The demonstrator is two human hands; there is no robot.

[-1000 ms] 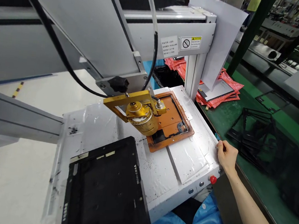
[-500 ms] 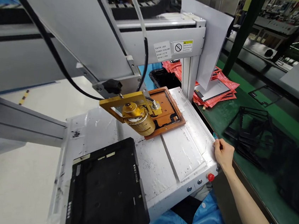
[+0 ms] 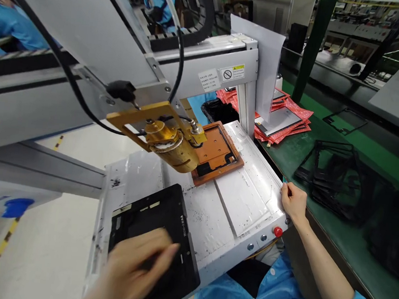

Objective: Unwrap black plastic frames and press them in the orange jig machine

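My left hand (image 3: 137, 266), slightly blurred, is above a flat black tablet-like panel (image 3: 158, 221) at the near left of the white machine table. Its fingers are loosely curled with the thumb apart, and nothing shows in it. My right hand (image 3: 294, 201) is closed at the table's right edge, by a small teal thing (image 3: 284, 180); what its fingers hold, if anything, is hidden. Farther back, an orange-brown fixture (image 3: 217, 146) holds a thin black frame. A brass-coloured cylindrical head (image 3: 181, 154) hangs on the machine arm, in front of the fixture's left side.
A red button (image 3: 278, 231) and two silver buttons line the table's front. On the green bench (image 3: 280, 155) to the right lie black frames (image 3: 328, 175) and a stack in red bubble wrap (image 3: 294, 126). A dark cable (image 3: 73, 93) loops across the upper left.
My left hand has come into view over the black panel. The view has shifted a little. My right hand stays closed at the table's edge.
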